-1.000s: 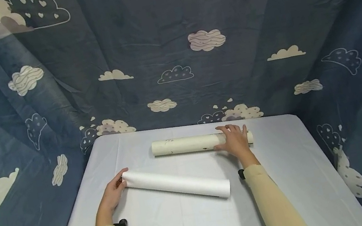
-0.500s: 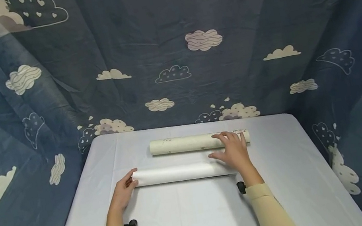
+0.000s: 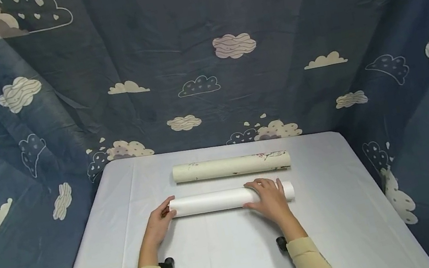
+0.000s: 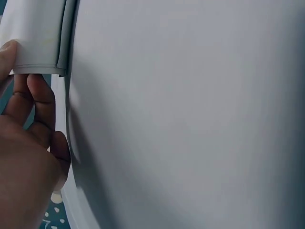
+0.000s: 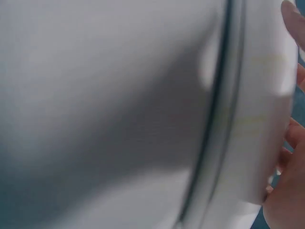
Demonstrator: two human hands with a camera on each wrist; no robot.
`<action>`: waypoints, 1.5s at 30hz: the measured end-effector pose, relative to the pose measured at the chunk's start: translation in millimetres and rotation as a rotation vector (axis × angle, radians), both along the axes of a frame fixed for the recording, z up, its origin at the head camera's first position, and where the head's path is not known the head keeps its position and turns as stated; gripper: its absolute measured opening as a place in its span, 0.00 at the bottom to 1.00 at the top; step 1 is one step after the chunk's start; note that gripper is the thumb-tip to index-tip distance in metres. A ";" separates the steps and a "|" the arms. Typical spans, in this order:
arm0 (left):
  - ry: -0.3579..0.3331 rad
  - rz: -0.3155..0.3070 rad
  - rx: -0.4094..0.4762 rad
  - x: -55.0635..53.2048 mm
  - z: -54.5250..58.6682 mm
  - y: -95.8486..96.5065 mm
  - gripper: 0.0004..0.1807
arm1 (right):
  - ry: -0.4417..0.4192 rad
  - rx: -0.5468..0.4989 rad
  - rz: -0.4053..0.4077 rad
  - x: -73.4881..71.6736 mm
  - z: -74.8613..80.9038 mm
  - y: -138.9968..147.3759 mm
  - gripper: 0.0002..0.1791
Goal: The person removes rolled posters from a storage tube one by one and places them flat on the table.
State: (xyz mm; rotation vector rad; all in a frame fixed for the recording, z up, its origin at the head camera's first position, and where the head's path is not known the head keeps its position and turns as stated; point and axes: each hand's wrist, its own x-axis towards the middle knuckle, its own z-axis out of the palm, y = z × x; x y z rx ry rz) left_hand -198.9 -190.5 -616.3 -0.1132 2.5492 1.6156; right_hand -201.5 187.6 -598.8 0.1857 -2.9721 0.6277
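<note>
A white roll [image 3: 209, 202], apparently rolled-up wallpaper, lies level across the middle of the white table. At its left end my left hand [image 3: 156, 226] holds it, thumb on the near side and fingers at the far side. In the left wrist view the thumb lies over the end of the roll [image 4: 40, 38], with the other fingers just beyond its edge. Near the right end my right hand [image 3: 271, 201] grips it from above, thumb and fingers spread across its width. The right wrist view shows the loose outer edge along the roll [image 5: 257, 109].
Behind and parallel lies a cream roll [image 3: 225, 167] with a reddish branch-and-blossom print near its right end. The white-covered table [image 3: 339, 207] extends to both sides and towards me. A dark blue curtain [image 3: 162, 33] with cloud prints hangs around its back and sides.
The white roll has swung from slanting to level and shifted right and slightly back, held by my left hand. My right hand has left the cream roll and come forward onto the white one.
</note>
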 end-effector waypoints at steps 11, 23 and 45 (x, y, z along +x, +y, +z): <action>0.295 -0.058 -0.396 5.7 17.8 27.0 0.36 | 0.000 -0.025 -0.010 -2.9 -17.9 5.2 0.34; 0.554 -0.419 -0.626 2.7 12.6 72.9 0.34 | 0.006 -0.051 0.002 -3.3 -17.7 1.9 0.34; 0.443 -0.504 -0.804 -5.7 39.5 82.2 0.32 | 0.195 0.003 -0.031 -9.8 -9.6 3.7 0.32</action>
